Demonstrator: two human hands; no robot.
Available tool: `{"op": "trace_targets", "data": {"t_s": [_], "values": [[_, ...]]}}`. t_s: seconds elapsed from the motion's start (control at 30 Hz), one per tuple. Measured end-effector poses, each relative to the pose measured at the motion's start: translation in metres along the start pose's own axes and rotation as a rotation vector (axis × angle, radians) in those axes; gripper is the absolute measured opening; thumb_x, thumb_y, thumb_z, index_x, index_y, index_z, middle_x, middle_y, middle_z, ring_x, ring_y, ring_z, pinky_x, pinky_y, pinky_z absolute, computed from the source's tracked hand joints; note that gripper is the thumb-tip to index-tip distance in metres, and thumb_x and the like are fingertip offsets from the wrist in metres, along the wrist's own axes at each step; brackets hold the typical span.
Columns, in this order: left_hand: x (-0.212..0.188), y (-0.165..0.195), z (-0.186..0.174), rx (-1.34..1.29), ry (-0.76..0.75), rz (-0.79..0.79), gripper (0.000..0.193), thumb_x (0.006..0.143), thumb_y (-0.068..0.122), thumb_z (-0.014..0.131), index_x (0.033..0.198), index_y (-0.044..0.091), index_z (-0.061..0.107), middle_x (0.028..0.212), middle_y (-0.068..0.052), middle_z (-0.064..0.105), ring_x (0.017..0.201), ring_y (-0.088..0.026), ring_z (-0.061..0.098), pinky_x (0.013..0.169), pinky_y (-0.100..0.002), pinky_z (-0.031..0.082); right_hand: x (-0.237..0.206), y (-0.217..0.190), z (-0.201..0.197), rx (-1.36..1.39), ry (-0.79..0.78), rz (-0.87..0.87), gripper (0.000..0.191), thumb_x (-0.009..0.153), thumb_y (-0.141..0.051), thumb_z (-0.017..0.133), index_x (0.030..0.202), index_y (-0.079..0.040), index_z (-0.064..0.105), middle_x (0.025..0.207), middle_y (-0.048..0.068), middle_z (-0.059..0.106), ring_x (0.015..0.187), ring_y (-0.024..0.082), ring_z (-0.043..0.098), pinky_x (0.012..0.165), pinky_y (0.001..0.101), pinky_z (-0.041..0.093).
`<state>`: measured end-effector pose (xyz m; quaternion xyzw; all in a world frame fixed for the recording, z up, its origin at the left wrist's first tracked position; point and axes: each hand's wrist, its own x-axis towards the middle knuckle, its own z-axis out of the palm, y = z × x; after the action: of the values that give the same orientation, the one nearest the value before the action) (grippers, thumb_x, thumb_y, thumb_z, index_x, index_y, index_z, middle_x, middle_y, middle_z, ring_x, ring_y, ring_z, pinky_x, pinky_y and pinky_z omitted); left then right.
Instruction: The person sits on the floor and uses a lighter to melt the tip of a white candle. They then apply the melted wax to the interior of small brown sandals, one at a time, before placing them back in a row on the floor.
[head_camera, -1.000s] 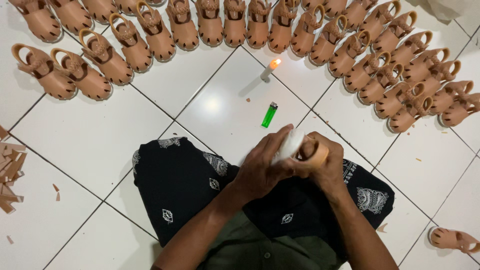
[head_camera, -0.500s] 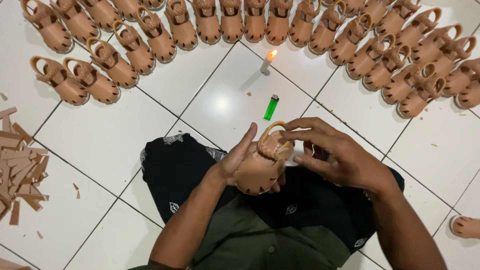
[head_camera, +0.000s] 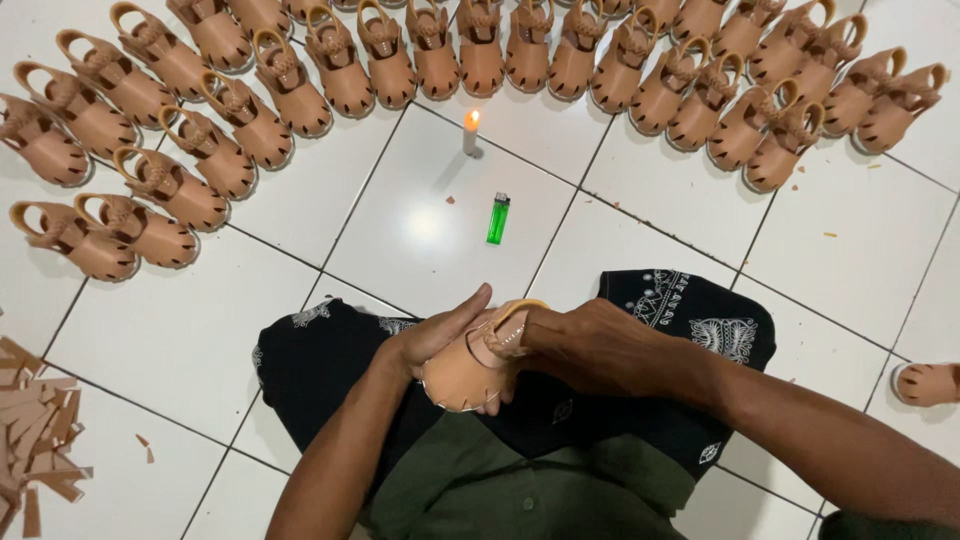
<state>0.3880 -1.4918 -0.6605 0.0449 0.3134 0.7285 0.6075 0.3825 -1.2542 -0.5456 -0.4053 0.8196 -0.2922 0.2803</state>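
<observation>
Both hands grip one tan sandal (head_camera: 468, 368) over the lap: left hand (head_camera: 432, 340) cups its side, right hand (head_camera: 590, 345) pinches the heel strap (candle (head_camera: 470, 132) and green lighter (head_camera: 498, 218) stand ahead); trimming seems underway, demanding a steady hold

White tiled floor (head_camera: 190, 330) w/ dark grout lines. Tan sandals (head_camera: 480, 50) lined up in an arc across the top, more stacked down the left side. Lit candle (head_camera: 470, 132) stands mid-floor; green lighter (head_camera: 498, 218) lies near it. Heap of tan scrap strips (head_camera: 35, 440) at bottom left, a few bits scattered beside it. One lone sandal (head_camera: 928, 384) at right edge.
</observation>
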Motion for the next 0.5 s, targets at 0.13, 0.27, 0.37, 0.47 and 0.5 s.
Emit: {"op": "trace_targets", "data": {"t_s": [0.13, 0.27, 0.37, 0.47, 0.5], "values": [[0.005, -0.007, -0.009, -0.007, -0.021, -0.008, 0.084, 0.102, 0.072, 0.023, 0.14, 0.003, 0.051, 0.091, -0.028, 0.07, 0.075, -0.036, 0.075, 0.062, -0.045, 0.064, -0.002, 0.012, 0.011, -0.188, -0.008, -0.095, 0.023, 0.1, -0.024, 0.06, 0.115, -0.007, 0.058, 0.085, 0.008, 0.064, 0.058, 0.022, 0.068, 0.049, 0.0362, 0.055], [0.012, -0.004, -0.01, -0.077, 0.011, 0.115, 0.088, 0.104, 0.072, 0.025, 0.134, -0.005, 0.054, 0.097, -0.028, 0.071, 0.081, -0.036, 0.076, 0.067, -0.044, 0.065, -0.011, 0.017, 0.003, -0.298, 0.071, 0.042, 0.034, 0.1, -0.035, 0.067, 0.115, -0.006, 0.06, 0.111, 0.013, 0.064, 0.08, 0.022, 0.071, 0.063, 0.0365, 0.058], [0.025, 0.002, -0.002, -0.095, 0.226, 0.31, 0.082, 0.102, 0.07, 0.026, 0.136, 0.0, 0.053, 0.107, -0.023, 0.071, 0.09, -0.033, 0.074, 0.077, -0.044, 0.065, -0.023, 0.013, 0.005, -0.111, 0.542, 0.056, 0.049, 0.087, -0.028, 0.077, 0.126, -0.001, 0.062, 0.14, 0.023, 0.06, 0.097, 0.028, 0.071, 0.074, 0.0361, 0.06], [0.052, 0.011, 0.015, -0.183, 0.374, 0.512, 0.076, 0.104, 0.065, 0.028, 0.14, 0.002, 0.051, 0.124, -0.018, 0.067, 0.109, -0.028, 0.068, 0.092, -0.043, 0.06, -0.023, 0.013, 0.03, 0.014, 0.885, 0.169, 0.035, 0.088, -0.02, 0.082, 0.115, -0.005, 0.065, 0.132, 0.016, 0.065, 0.117, 0.029, 0.069, 0.092, 0.0377, 0.06], [0.066, 0.015, 0.023, -0.234, 0.451, 0.531, 0.069, 0.105, 0.059, 0.032, 0.144, 0.005, 0.048, 0.13, -0.016, 0.063, 0.117, -0.027, 0.063, 0.098, -0.043, 0.055, -0.023, 0.017, 0.037, 0.004, 0.916, 0.18, 0.037, 0.086, -0.017, 0.084, 0.118, -0.007, 0.066, 0.132, 0.015, 0.066, 0.121, 0.031, 0.068, 0.099, 0.0404, 0.058]]}}
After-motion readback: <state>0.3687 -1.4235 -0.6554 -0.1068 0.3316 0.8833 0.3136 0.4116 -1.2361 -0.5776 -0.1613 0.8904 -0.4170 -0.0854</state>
